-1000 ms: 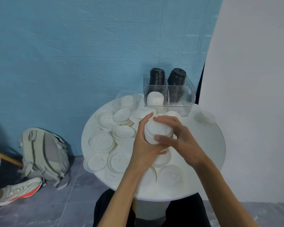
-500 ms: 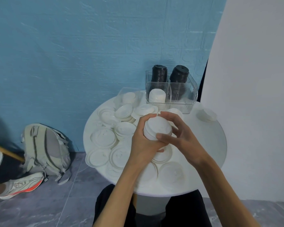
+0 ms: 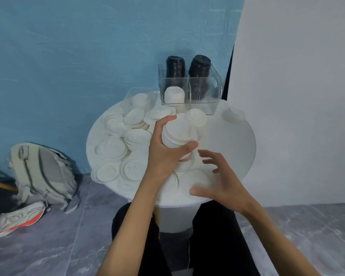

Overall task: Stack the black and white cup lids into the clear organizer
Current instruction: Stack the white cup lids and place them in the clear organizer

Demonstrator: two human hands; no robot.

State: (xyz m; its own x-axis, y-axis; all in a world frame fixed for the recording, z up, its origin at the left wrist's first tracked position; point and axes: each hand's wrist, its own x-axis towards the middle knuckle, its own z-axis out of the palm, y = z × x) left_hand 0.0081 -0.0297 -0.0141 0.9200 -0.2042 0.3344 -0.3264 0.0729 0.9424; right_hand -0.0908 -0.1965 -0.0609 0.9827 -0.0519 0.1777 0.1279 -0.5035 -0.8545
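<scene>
Head view: left hand [image 3: 163, 154] grips white lid stack [image 3: 178, 135]; right hand [image 3: 223, 184] spread wide beside it.

The round white tabletop [image 3: 231, 148] carries loose white plastic cup lids [image 3: 113, 149], spread flat and overlapping to the left of and below the left-hand grip [image 3: 163, 154]. Beyond that grip, at the far edge, stands a clear ribbed plastic organizer [image 3: 205, 90]. A small stack of white lids [image 3: 195, 117] sits on the tabletop just beyond the grip, near the organizer front. A single translucent lid [image 3: 234, 114] lies well to the right, near the edge.
</scene>
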